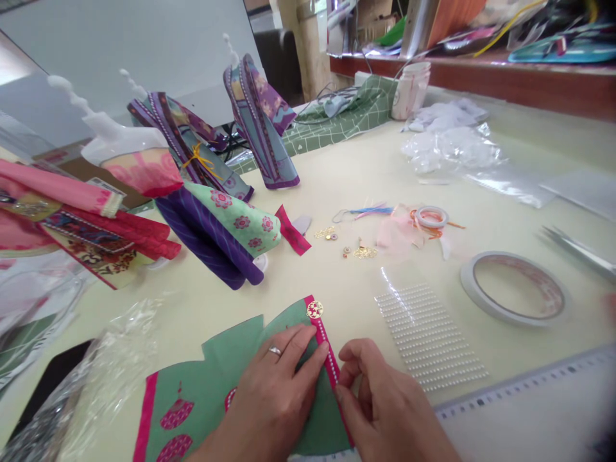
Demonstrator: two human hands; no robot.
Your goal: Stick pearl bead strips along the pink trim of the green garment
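Observation:
A green cloth piece [192, 375] with pink edging and pink fan motifs lies on the table. A row of small white pearls [329, 350] runs down its right pink edge, below a round gold ornament [314, 310]. My left hand [282, 388], with a ring on one finger, rests flat on the cloth, fingertips beside the pearl row. My right hand [375, 391] is closed in a pinch at the lower part of that row, on the pink edge. To its right lies a clear sheet of pearl strips [428, 333].
A roll of tape [513, 289], tweezers [577, 250] and a ruler [520, 391] lie on the right. Gold findings [364, 253] and tassels sit mid-table. Dressed doll forms [192, 212] stand at the left. Plastic bags [452, 147] lie at the back.

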